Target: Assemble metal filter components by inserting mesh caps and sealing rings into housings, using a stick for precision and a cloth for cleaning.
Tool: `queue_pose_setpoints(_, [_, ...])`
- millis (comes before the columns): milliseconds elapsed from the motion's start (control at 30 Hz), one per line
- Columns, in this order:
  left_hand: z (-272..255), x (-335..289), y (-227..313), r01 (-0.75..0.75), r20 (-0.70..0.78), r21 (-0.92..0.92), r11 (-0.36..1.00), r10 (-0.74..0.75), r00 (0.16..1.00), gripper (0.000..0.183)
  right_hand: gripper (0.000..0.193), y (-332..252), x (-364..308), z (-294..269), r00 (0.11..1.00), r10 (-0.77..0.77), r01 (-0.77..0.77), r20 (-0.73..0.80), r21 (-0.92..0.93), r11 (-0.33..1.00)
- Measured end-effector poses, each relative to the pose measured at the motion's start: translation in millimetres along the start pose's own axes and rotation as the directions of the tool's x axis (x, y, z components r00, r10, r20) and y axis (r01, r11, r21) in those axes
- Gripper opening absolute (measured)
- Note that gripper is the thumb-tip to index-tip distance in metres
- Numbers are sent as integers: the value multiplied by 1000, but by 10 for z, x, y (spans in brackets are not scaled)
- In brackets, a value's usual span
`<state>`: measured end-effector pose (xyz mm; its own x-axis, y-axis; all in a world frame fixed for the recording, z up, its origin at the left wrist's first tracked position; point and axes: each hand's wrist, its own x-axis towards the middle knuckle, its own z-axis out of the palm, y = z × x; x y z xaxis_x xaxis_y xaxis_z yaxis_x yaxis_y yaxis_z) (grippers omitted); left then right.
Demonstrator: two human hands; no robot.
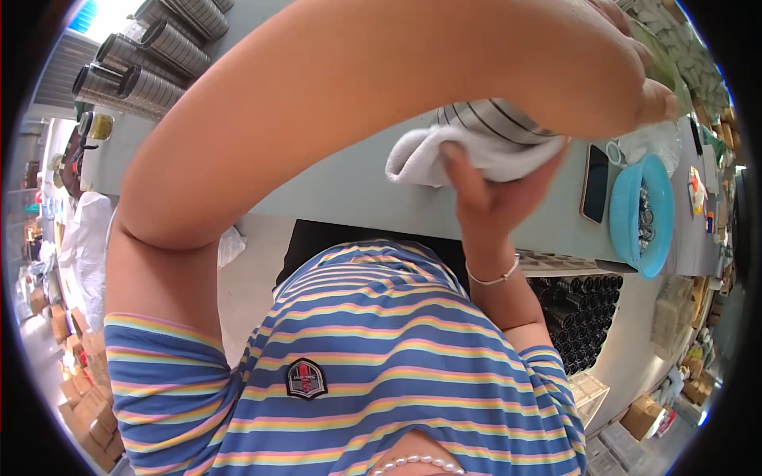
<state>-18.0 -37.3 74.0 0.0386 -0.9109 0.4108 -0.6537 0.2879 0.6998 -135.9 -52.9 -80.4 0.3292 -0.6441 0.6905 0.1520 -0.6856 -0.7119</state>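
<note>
My right hand (pixel 508 194) is closed on a white cloth (pixel 429 155), with the thumb lying over its folds. The cloth wraps around a silver cylinder with dark bands (pixel 488 117), which lies partly behind my left forearm. Crossing the whole upper view, my left arm reaches to the far right. Its hand (pixel 639 75) is at the upper right edge, beside a clear plastic bag (pixel 663 143). Most of the left fingers are cut off or hidden, so their grip does not show.
Stacks of silver, dark-rimmed cylinders (pixel 151 87) stand at the far left of the grey table (pixel 357 186). On the right are a dark phone (pixel 594 184) and a blue basket (pixel 631 214) with small metal parts. Black cylinders (pixel 575 313) fill a space below the tabletop.
</note>
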Motion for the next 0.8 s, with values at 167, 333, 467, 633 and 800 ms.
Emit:
queue_pose_setpoints(167, [154,-201,-50,-416,334,894,167,370,867,52,113,364,-523,-25,985,172,-172,-6,10,985])
queue_pose_setpoints(333, [217,-298,-167,-422,331,867,265,326,885,51,102,-370,411,-88,999,29,-28,-15,96,995])
queue_pose_setpoints(467, [179,-289,-278,-428,340,839,337,291,894,50,85,-102,242,-124,991,93,-97,91,41,994])
queue_pose_setpoints(633, [177,-295,-315,-428,349,802,417,255,902,49,90,818,-817,-102,921,349,-291,173,-290,912])
queue_pose_setpoints(800, [186,-274,-270,-433,368,756,491,228,901,47,83,586,-618,-74,905,368,-348,211,-125,929])
